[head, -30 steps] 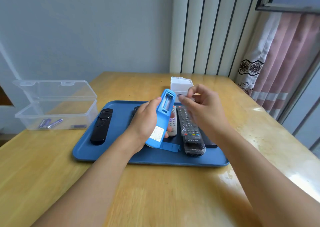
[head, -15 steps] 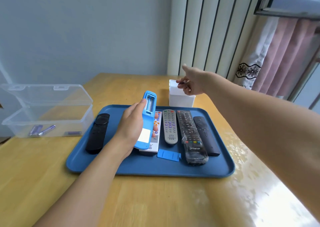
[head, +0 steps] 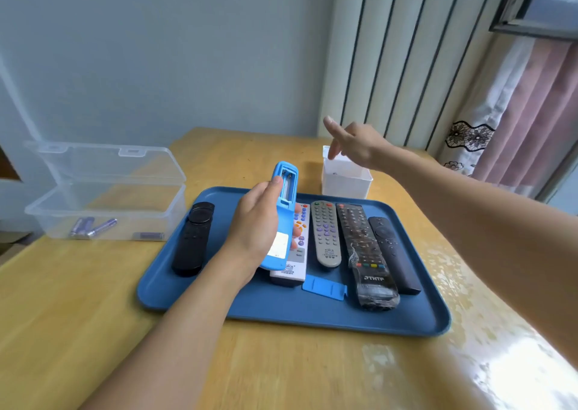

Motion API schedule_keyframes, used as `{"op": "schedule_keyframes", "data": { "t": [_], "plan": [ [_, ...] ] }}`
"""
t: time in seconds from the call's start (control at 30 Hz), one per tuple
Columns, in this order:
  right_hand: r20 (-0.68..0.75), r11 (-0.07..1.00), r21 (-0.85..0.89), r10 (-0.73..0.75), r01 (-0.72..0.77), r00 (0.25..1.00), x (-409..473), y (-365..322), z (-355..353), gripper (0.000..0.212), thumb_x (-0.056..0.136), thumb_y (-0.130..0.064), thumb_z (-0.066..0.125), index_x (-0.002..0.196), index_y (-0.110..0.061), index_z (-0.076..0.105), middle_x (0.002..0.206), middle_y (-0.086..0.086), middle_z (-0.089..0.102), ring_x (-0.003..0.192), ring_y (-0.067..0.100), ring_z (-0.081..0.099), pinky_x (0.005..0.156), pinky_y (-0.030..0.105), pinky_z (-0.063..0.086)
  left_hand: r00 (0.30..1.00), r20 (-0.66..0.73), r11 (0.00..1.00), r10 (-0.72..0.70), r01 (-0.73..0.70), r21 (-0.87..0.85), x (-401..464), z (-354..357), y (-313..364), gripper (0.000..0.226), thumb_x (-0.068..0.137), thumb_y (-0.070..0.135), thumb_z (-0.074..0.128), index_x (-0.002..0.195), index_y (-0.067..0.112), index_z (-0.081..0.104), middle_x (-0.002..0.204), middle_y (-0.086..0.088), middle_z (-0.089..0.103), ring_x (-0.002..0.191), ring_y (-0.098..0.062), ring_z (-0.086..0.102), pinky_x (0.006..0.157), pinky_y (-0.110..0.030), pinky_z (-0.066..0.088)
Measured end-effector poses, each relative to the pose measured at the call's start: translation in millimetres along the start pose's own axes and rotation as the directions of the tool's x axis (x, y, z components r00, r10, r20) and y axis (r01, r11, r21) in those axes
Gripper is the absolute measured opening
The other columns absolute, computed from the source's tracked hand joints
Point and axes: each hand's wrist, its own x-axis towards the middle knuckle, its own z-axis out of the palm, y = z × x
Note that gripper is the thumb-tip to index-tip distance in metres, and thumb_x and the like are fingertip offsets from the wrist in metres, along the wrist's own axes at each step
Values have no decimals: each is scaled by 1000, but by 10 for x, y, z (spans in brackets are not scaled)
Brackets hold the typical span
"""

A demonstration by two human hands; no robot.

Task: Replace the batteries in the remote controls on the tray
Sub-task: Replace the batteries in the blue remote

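Above the flat blue plastic tray (head: pixel 187 297), the left hand (head: pixel 256 231) grips a light-blue plastic remote (head: pixel 283 219), back up, battery bay uncovered (its blue cover (head: pixel 325 288) lies on the tray). Just behind the tray, the right hand (head: pixel 356 147) hovers with fingers spread, empty, over a small white open box (head: pixel 345 184). Five other remotes lie on the tray.

Wood table (head: pixel 93 331), pink curtain (head: pixel 538 112), grey wall (head: pixel 156 50) behind.
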Motion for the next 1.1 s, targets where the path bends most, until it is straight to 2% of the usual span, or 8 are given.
{"op": "schedule_keyframes", "data": {
  "t": [0.1,0.27,0.5,0.67,0.73,0.83,1.0,1.1],
  "plan": [
    [-9,951,273,-150,147,989,-230,-369,58,59,106,-40,38,82,-2,76,83,14,75,76,23,70,76,40,55,999,-33,1000,29,-29,-8,-5,-105,97,33,106,33,47,107,2,57,85,-14,67,48,-21,56,42,-28,47],
    [178,885,396,-337,246,925,-651,-1132,435,24,94,1,49,91,0,73,80,19,72,67,20,67,65,34,57,997,-6,971,72,-69,231,-142,-850,446,22,103,31,56,105,11,66,85,-14,69,49,-23,56,43,-28,46],
    [294,844,341,-513,413,806,-802,-2018,1140,29,92,5,51,105,-4,76,99,11,75,93,28,69,90,34,55,961,-251,950,115,-32,311,-525,-2046,534,20,93,19,71,107,4,70,72,-7,65,50,-18,57,45,-27,49],
    [389,816,7,-535,579,750,-641,-2550,1589,37,102,-9,41,124,-16,69,130,-3,66,116,16,60,101,24,43,683,-681,965,264,-186,188,-352,-2409,378,12,88,15,76,89,20,65,70,-3,65,50,-15,62,52,-28,53],
    [444,851,-37,-455,523,772,-508,-2650,1670,34,105,-16,40,126,-20,67,128,-3,65,101,18,65,95,29,50,620,-740,965,262,-146,220,-261,-2504,277,18,85,18,78,87,23,61,81,-6,69,56,-17,66,56,-30,56],
    [567,930,20,-314,368,762,-317,-2686,1828,35,102,-9,43,124,-27,65,118,-2,64,80,20,72,83,37,61,613,-764,980,199,-110,167,-151,-2574,125,23,84,21,79,89,27,58,89,-3,72,62,-16,70,60,-30,60],
    [658,903,60,-357,426,663,-113,-2735,1993,51,96,-16,57,138,-45,53,122,-13,66,104,20,69,91,36,59,625,-763,986,162,-126,106,-62,-2672,74,24,85,26,81,97,27,60,92,1,71,65,-15,72,60,-28,60],
    [688,868,47,-386,494,615,-80,-2763,2009,42,96,-22,60,129,-48,61,122,-13,67,87,10,66,87,29,56,631,-758,986,165,-135,102,-59,-2675,63,25,84,25,82,93,28,59,91,1,71,62,-14,71,59,-28,60]
  ]
}}
